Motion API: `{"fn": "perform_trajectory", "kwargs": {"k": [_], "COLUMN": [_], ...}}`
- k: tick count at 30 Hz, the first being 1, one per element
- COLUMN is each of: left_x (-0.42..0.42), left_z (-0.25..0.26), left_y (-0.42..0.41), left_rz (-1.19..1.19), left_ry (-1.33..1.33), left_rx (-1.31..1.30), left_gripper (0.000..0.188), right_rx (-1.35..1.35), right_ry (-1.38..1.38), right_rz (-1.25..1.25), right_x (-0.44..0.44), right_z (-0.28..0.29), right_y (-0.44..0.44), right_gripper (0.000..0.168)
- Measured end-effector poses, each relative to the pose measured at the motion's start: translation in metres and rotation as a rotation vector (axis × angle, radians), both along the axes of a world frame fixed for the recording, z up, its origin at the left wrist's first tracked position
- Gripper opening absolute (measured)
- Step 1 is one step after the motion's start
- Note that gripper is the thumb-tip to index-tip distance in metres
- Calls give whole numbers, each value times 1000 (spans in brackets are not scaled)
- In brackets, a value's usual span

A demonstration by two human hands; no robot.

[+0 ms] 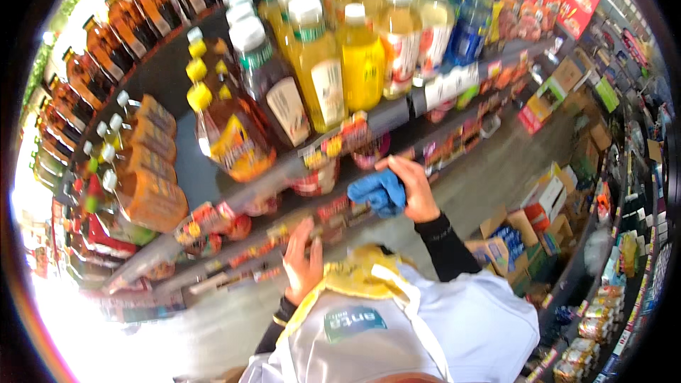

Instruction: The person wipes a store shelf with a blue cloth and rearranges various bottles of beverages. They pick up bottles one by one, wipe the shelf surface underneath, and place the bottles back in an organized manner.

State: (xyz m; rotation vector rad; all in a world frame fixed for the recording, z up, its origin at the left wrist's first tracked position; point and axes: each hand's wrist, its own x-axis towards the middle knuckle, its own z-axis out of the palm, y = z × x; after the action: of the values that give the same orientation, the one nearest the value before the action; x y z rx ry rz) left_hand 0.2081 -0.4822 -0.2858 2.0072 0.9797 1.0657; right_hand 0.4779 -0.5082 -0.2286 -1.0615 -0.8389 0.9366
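Observation:
My right hand (416, 187) holds a crumpled blue cloth (379, 192) in front of the shelf edge. Lower and to the left, my left hand (304, 261) is raised with nothing in it, its fingers slightly apart. Beyond both hands runs a dark store shelf (192, 143) with drink bottles. An amber bottle with a yellow cap (234, 141) stands near its front edge. Beside it are a dark juice bottle with a white cap (276, 90), a pale yellow bottle (319, 69) and a bright yellow bottle (363, 64). Neither hand touches a bottle.
Orange-filled bottles (151, 191) stand at the left, and dark bottles with orange labels (154, 2) line the back. Price tags (340, 135) run along the shelf edge. Open cardboard boxes (511, 244) sit on the aisle floor at right, before another stocked shelf (585, 319).

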Motion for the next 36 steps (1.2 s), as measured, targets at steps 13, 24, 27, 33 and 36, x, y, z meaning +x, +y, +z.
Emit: {"fn": "perform_trajectory", "kwargs": {"k": [13,24,27,33,36], "left_x": [-71,-115,-119,-110,-101], "left_z": [-19,-60,-69,-77,-67], "left_y": [-36,-65,-67,-79,-85], "left_rz": [-173,-242,-285,-296,-263], "left_ry": [67,60,68,40,85], "left_rx": [-45,-208,-193,-165,-172], "left_gripper": [27,25,26,28,27], "right_rx": [-293,-56,3,-62,-81], "right_ry": [892,987,950,821,890], "right_rz": [237,120,193,94,84], "right_x": [-110,-146,-135,-122,-102], "right_z": [-78,-84,-90,-57,-64], "right_y": [-66,-92,-100,-98,-85], "right_gripper": [40,66,65,66,71]}}
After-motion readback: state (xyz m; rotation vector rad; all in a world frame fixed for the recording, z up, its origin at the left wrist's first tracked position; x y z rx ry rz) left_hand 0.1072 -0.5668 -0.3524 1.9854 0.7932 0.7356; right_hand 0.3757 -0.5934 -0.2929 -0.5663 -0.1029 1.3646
